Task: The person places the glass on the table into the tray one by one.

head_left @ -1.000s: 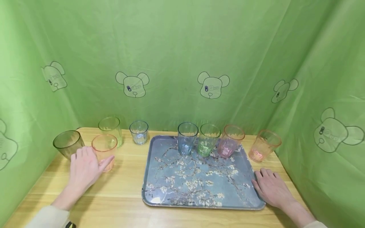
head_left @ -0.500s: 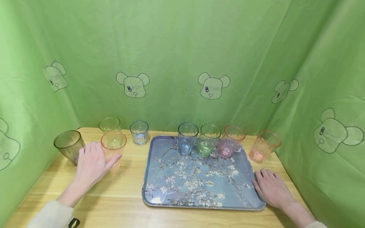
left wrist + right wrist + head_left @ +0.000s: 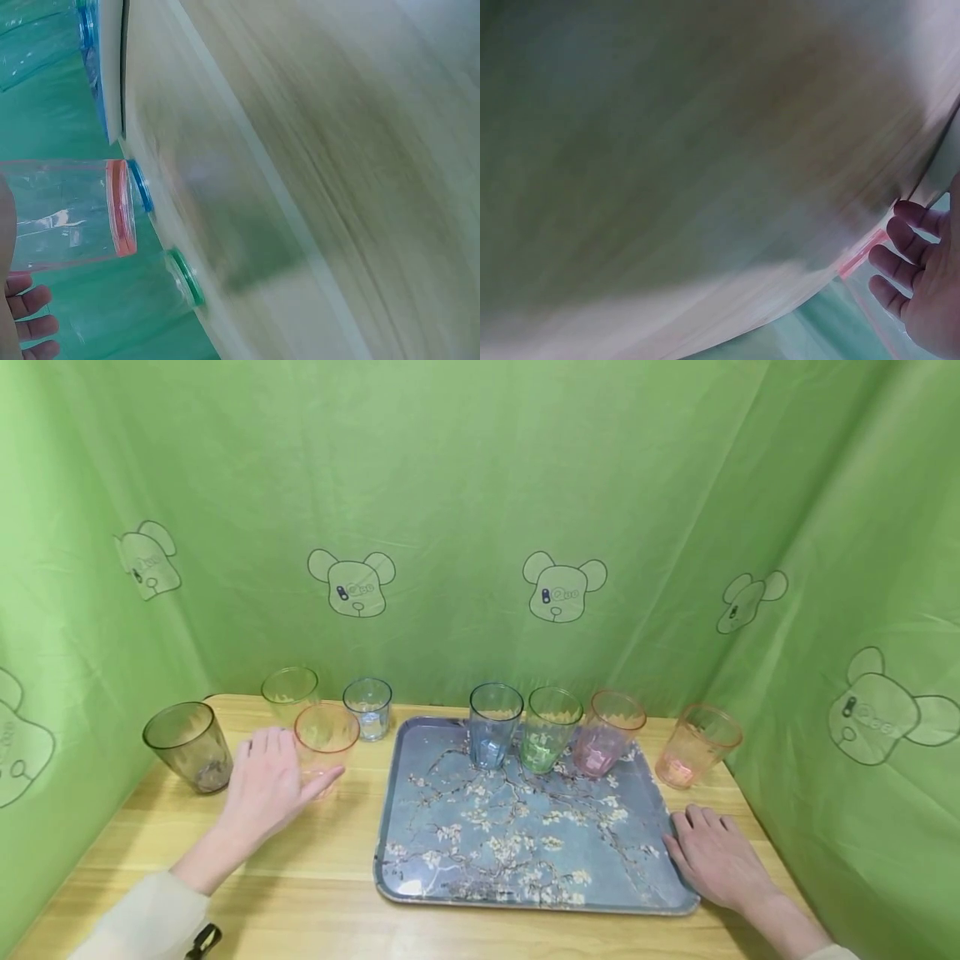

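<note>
My left hand (image 3: 264,785) holds a clear orange-pink glass (image 3: 327,743), thumb across its near side and fingers at its left. In the left wrist view, that glass (image 3: 67,214) hangs slightly above the tabletop, with several fingertips (image 3: 31,328) beside it. Behind it stand a yellow-green glass (image 3: 290,693) and a small blue glass (image 3: 367,714); a dark smoky glass (image 3: 191,747) is left of the hand. My right hand (image 3: 716,856) rests with loose fingers by the right edge of a floral tray (image 3: 517,860), holding nothing.
On the tray's back part stand a blue glass (image 3: 493,731), a green glass (image 3: 551,735) and a pink glass (image 3: 606,739). Another orange glass (image 3: 693,747) stands right of the tray. Green curtains (image 3: 465,510) surround the wooden table (image 3: 300,902) at the back and sides.
My left hand has moved to the right with the orange-pink glass, away from the smoky glass and in front of the yellow-green one. My right hand has stayed put.
</note>
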Tool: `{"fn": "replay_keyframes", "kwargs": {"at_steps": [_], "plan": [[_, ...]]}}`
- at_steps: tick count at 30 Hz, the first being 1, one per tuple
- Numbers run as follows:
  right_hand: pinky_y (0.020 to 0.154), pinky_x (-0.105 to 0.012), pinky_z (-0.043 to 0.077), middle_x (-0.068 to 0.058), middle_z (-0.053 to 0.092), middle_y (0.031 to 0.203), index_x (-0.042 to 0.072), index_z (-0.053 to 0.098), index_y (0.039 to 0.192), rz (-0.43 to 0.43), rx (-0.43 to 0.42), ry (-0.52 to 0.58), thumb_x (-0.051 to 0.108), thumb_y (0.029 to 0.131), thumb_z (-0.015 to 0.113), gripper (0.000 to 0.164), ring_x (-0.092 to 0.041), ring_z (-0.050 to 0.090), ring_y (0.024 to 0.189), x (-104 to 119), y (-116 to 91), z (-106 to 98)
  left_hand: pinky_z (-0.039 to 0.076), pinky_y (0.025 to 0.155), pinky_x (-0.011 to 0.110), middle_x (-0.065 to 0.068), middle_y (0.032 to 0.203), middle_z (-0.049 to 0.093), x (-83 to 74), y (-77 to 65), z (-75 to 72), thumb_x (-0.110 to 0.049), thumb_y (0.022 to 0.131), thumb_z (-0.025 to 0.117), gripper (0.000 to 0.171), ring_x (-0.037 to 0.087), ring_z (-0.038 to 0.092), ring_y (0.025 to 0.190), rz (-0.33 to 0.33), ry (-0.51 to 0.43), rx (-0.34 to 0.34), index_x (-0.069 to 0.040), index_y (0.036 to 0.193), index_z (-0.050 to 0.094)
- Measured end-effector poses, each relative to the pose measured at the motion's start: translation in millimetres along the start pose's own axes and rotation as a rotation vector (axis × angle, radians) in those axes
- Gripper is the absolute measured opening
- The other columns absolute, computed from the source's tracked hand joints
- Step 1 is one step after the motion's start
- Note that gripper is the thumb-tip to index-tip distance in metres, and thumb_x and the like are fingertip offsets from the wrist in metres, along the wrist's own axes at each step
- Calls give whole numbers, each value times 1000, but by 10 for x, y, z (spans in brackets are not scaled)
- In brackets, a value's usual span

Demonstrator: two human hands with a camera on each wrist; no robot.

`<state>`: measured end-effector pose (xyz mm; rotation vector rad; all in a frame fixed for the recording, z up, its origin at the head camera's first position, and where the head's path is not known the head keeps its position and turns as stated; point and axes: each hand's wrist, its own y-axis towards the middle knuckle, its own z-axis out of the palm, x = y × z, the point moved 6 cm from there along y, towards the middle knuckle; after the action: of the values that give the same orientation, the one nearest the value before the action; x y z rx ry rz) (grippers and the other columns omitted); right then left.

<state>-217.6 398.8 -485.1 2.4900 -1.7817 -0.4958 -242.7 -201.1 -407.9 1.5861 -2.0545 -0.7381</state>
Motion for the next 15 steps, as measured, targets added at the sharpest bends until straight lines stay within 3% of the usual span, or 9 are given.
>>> {"fn": "replay_keyframes", "kwargs": {"at_steps": [15], "plan": [[69,-46,40,-7,53,84,6,58,103,-3,-19,2,32,91,60,30,-29,56,84,8,-12,-9,36,67,38,15,80,53,-297,177,67,-83,78,41,91,31,48,76,99,3,-9,6,93,54]]}}
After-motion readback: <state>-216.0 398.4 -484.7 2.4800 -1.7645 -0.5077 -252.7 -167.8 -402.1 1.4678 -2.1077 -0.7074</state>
